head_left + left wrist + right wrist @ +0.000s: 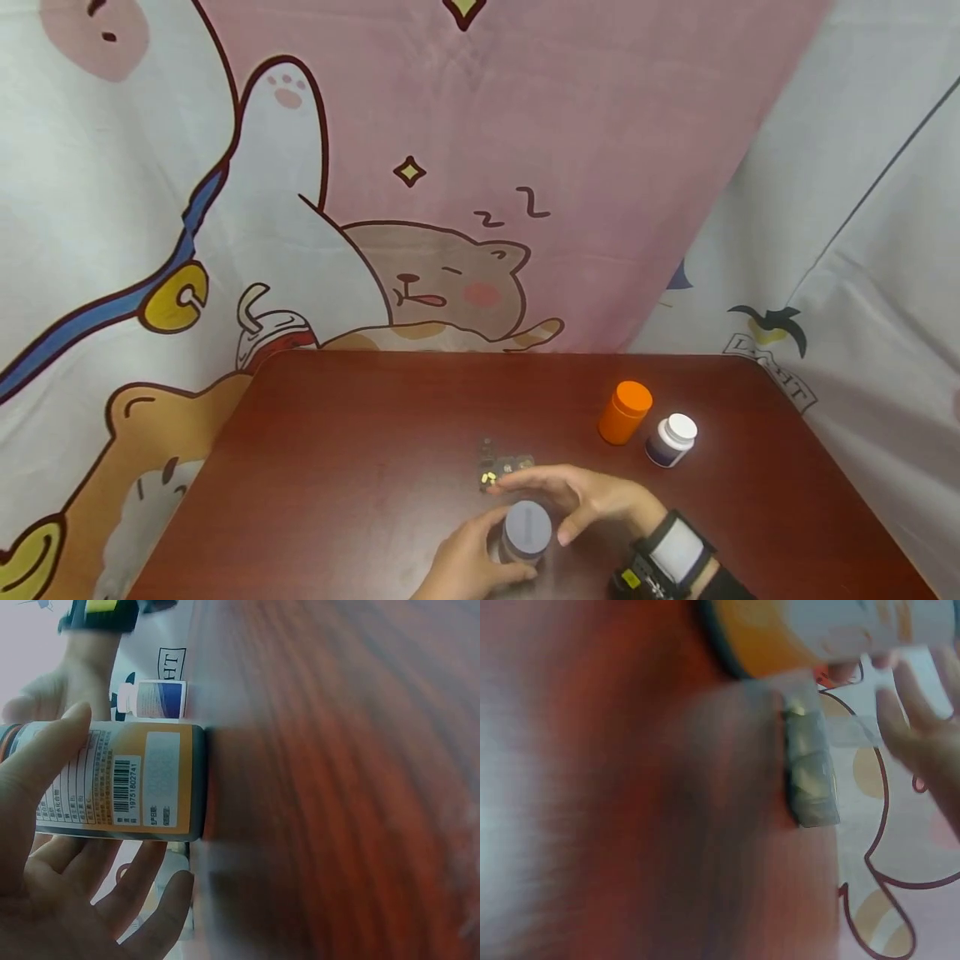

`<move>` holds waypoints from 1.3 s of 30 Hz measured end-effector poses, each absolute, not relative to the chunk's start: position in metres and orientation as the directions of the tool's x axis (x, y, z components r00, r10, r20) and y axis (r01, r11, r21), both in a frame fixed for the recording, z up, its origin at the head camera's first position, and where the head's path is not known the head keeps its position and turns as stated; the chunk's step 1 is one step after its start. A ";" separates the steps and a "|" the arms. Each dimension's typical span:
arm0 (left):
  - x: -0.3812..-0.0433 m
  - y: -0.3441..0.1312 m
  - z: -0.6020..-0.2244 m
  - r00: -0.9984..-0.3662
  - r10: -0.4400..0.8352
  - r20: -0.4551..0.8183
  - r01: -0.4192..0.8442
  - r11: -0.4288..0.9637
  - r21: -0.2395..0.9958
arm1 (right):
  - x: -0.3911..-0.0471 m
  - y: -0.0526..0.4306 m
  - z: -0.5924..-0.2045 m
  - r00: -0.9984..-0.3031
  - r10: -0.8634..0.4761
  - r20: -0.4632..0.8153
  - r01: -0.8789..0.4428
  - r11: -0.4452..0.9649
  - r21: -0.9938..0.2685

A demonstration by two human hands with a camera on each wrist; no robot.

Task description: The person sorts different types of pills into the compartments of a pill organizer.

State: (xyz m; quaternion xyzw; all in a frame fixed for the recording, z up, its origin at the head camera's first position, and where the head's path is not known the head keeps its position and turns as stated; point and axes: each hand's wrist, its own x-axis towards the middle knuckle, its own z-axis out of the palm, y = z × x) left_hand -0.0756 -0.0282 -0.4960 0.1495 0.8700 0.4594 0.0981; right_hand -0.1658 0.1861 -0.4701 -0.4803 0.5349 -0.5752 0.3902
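Note:
My left hand (467, 557) grips a bottle with a grey lid (527, 528) near the table's front edge. In the left wrist view the bottle (161, 780) shows a yellow and white label with a barcode, the thumb across one side and fingers along the other. My right hand (588, 497) is just right of the bottle, thumb and fingers apart, holding nothing. Its fingertips overlap a small clear pill organizer (507, 467) in the head view; yellow pills (488, 478) show there. The right wrist view shows the organizer's compartments (810, 769) close by the bottle.
An orange bottle (626, 412) stands at the right of the brown table (360, 450), behind the right hand. Next to it is a white bottle (672, 440) with a dark blue label. A cartoon-printed curtain (600, 167) hangs behind the table.

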 end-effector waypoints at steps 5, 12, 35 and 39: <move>-0.076 -0.026 -0.498 -0.935 0.354 -0.006 0.200 0.541 0.817 | -0.183 0.176 -0.470 -0.076 -0.988 0.136 -0.031 -0.134 -0.990; -0.073 -0.024 -0.497 -0.952 0.306 -0.004 0.186 0.588 0.787 | -0.170 0.173 -0.468 -0.154 -0.981 0.116 -0.116 -0.099 -0.988; -0.072 -0.028 -0.499 -0.952 0.304 -0.046 0.131 0.536 0.834 | -0.041 0.154 -0.478 -0.982 -0.147 0.115 -0.169 0.438 -0.883; -0.072 -0.028 -0.499 -0.953 0.300 -0.036 0.139 0.541 0.830 | -0.040 0.159 -0.479 -0.967 -0.178 0.180 -0.246 0.498 -0.831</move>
